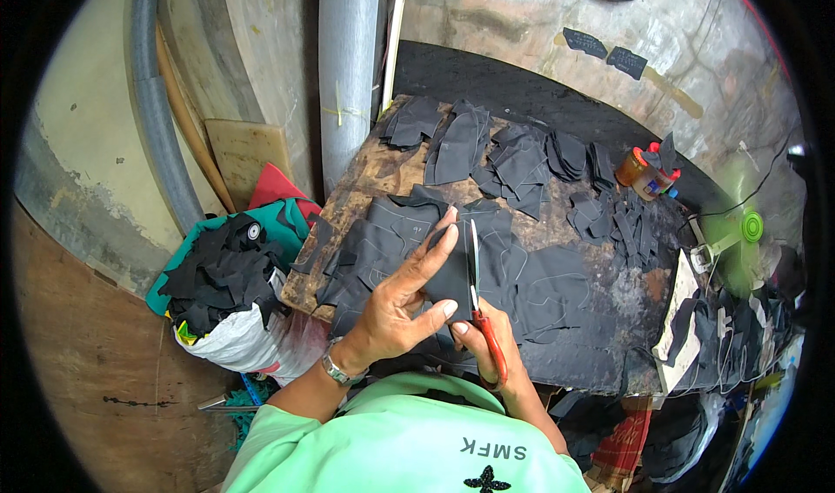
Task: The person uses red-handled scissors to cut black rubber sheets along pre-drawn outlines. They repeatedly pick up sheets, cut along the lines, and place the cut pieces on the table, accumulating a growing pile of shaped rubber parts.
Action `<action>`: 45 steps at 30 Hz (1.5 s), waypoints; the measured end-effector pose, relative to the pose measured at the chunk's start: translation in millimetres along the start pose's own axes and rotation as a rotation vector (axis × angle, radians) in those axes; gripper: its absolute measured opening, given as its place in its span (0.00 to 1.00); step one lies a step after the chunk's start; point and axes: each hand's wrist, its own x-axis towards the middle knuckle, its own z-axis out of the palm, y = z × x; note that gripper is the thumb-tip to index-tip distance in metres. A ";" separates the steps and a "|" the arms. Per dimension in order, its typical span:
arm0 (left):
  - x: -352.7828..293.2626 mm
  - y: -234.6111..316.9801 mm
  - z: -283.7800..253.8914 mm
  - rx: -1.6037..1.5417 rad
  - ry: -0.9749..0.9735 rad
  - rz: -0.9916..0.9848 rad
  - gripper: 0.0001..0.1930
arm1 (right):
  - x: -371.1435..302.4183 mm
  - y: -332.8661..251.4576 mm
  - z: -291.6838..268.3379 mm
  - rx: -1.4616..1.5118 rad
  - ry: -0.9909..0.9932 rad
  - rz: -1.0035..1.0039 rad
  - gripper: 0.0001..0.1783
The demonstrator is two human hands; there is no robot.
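Note:
My left hand [402,297] holds a black fabric piece [452,275] up over the worn wooden table [374,175], fingers spread along its left edge. My right hand [487,345] grips red-handled scissors [477,295], whose blades point away from me and run along the right side of that piece. Under them lie larger black fabric sheets [539,288] marked with pale outlines. A watch sits on my left wrist.
Piles of cut black pieces [504,158] cover the table's far half. Two orange glue bottles [644,173] stand at the far right. A white sack of black scraps [222,275] sits left of the table. A green fan [739,232] is at the right, a grey pipe [348,67] behind.

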 end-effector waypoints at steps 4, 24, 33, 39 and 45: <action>-2.7 -1.3 2.9 -0.071 -0.027 0.023 0.40 | 1.6 -3.7 -1.0 -0.076 -0.040 0.019 0.22; -2.7 -8.3 -0.3 0.009 0.000 0.039 0.40 | -6.9 -1.6 3.5 0.133 -0.052 0.081 0.18; -5.1 -24.8 3.3 0.008 0.062 0.002 0.38 | -0.4 8.5 8.3 0.051 -0.020 0.155 0.18; -38.5 -47.6 4.3 -0.032 0.199 -0.269 0.37 | 1.6 22.6 7.4 0.197 0.023 0.321 0.23; -61.5 -74.5 22.6 0.152 0.028 -0.250 0.41 | 19.9 51.2 8.0 0.020 0.178 -0.044 0.12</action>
